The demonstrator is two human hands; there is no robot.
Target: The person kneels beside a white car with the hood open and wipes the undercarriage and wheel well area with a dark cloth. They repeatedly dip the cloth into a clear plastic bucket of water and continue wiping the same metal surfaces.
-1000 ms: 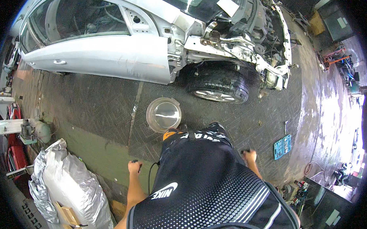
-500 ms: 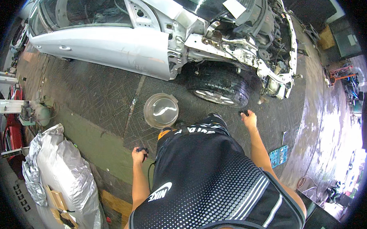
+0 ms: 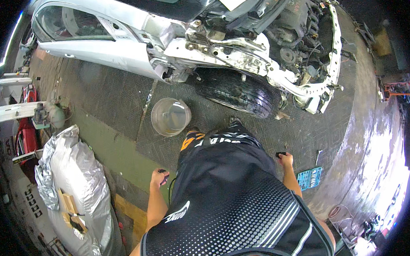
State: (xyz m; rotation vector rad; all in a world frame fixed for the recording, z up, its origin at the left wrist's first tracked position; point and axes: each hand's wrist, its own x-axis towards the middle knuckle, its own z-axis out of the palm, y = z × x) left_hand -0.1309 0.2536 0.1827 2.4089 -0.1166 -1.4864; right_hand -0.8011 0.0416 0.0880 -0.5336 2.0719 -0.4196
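My left hand [image 3: 158, 177] hangs at my left side, its fingers curled round a small dark object [image 3: 165, 178] whose kind does not show. On the other side, my right hand [image 3: 285, 159] is closed on a small black object [image 3: 280, 154], also too small to identify. Neither hand touches the car. A clear round bucket [image 3: 156, 122], seemingly holding liquid, stands on the floor ahead of my feet. Beyond it is the silver car [image 3: 99, 56] with its front wing and bumper off, baring the front wheel [image 3: 235, 95] and the engine [image 3: 287, 29].
A blue tool case [image 3: 309, 178] lies open on the floor to my right, a tool with a long shaft [image 3: 318, 156] near it. To the left, a silver cover [image 3: 84, 169] drapes a large shape. A green tank [image 3: 56, 117] and a post [image 3: 16, 112] stand farther left.
My right hand has drawn back from near the wheel toward my side. My view has moved toward the car's front, with the engine bay showing more. Both small objects stay in my hands.
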